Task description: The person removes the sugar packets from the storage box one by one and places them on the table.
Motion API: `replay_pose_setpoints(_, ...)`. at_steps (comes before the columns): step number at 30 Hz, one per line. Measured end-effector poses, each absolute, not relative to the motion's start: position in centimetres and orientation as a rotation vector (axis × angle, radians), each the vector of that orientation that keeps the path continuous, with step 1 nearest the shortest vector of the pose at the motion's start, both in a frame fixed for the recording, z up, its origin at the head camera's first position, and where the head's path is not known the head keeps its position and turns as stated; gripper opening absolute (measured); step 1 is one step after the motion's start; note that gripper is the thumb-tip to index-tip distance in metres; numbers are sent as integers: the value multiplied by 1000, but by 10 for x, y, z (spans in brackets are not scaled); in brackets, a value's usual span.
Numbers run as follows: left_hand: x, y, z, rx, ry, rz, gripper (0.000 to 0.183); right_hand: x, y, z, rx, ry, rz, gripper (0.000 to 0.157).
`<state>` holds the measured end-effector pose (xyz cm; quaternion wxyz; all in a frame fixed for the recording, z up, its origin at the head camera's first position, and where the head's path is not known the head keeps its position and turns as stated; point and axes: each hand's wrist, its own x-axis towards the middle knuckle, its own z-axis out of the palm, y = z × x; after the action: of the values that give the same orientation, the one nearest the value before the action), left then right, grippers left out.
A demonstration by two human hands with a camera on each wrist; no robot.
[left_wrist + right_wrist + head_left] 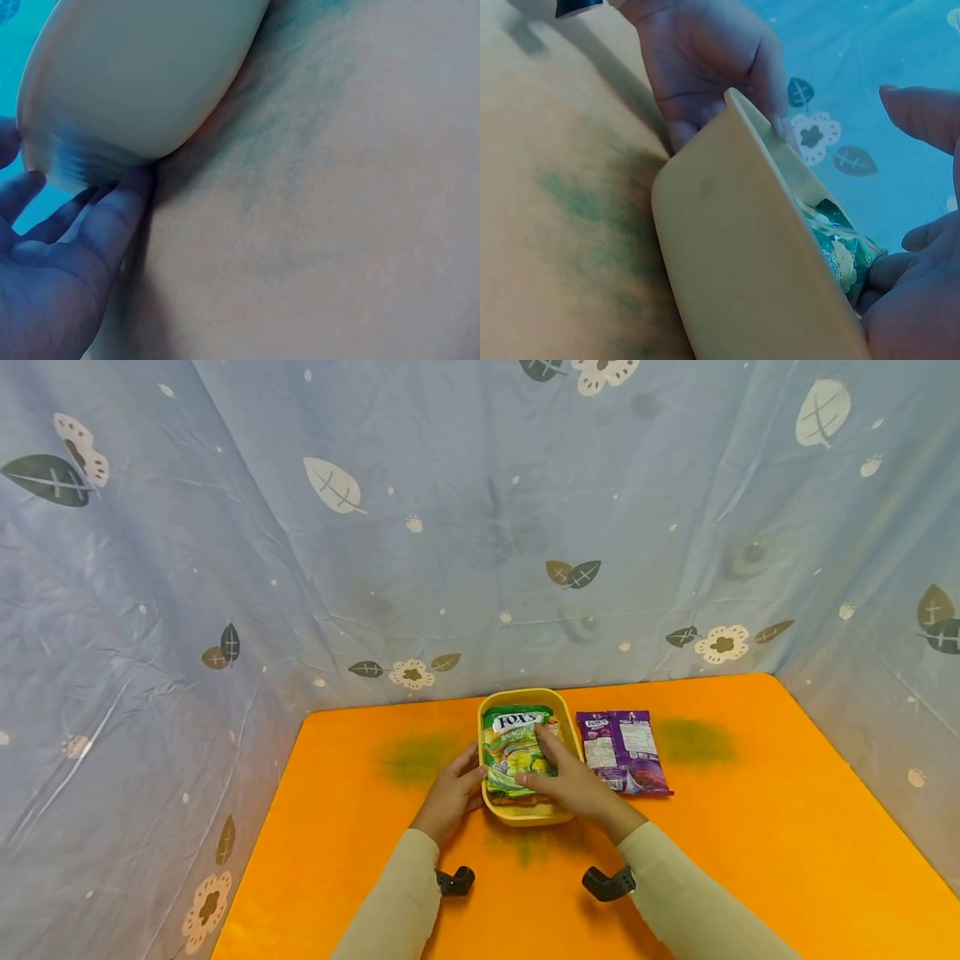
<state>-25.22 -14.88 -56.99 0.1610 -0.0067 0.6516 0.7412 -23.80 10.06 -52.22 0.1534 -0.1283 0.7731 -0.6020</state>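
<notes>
A yellow plastic box [528,820] stands near the table's back edge. In it lies a green FOX'S candy bag [504,750], with reddish-orange packaging showing at its edges. My left hand [448,795] grips the box's left wall, thumb at the rim and fingers against the outside; the left wrist view shows these fingers [112,217] on the wall. Over the box, my right hand [579,783] rests on the green bag with thumb and forefinger spread apart. The right wrist view has its lower fingers beside the bag [847,255], partly hidden by the box wall.
A purple FOX'S candy bag [637,747] lies flat just right of the box. The orange table [750,843] has greenish stains. Patterned blue curtains [480,527] stand behind the table and on both sides. Black bands [609,883] are on both wrists.
</notes>
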Motion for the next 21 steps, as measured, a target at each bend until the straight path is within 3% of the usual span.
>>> replay_pose_setpoints(7,-253,-149,-570,-20,1865,2117,65,-237,101,-523,-409,2220,-1773,93)
replay_pose_setpoints(21,-252,-147,-569,-22,1887,2103,64,-244,96,-520,-221,2287,-1799,77)
